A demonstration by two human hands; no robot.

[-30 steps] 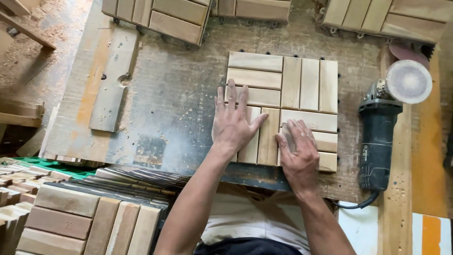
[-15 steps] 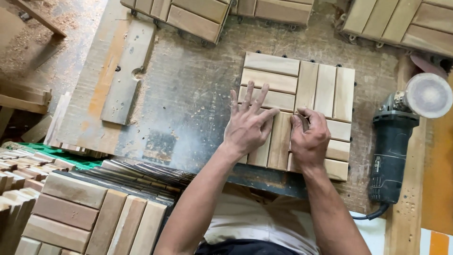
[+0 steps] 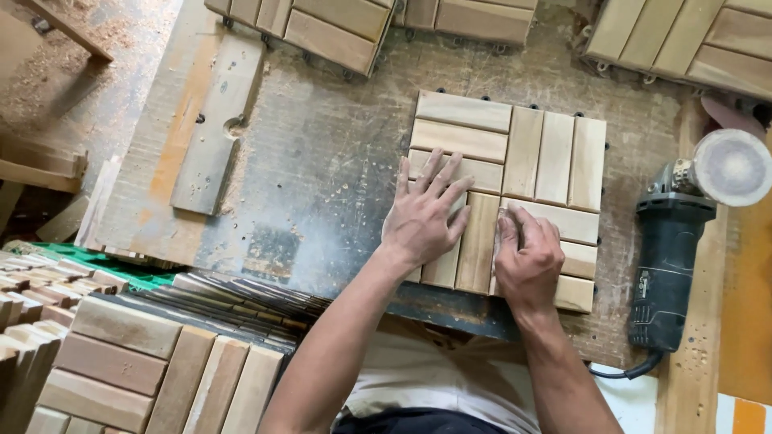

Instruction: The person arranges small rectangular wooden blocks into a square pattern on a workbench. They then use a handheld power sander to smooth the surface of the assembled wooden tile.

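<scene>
Square wooden slat tile lies flat on the dusty workbench, right of bench centre, edges roughly square to the bench with a slight clockwise skew. No real long axis on the tile itself; slats run in four blocks: 10–11 o'clock block horizontal, 1–2 o'clock block vertical, 7 o'clock block vertical, 4–5 o'clock block horizontal.

Left hand flat, fingers spread, palm down on the tile's 7–8 o'clock part, pressing, not gripping. Right hand curled, knuckles up, fingertips bent onto the slats at 5–6 o'clock; cannot tell if it pinches anything.

Angle grinder at 3 o'clock of the tile, just beside it, body running 12–6, sanding disc at its 12 o'clock end. More slat tiles along the bench's 12 o'clock edge. Stacked tiles at 8 o'clock. Loose plank at 9–10 o'clock.
</scene>
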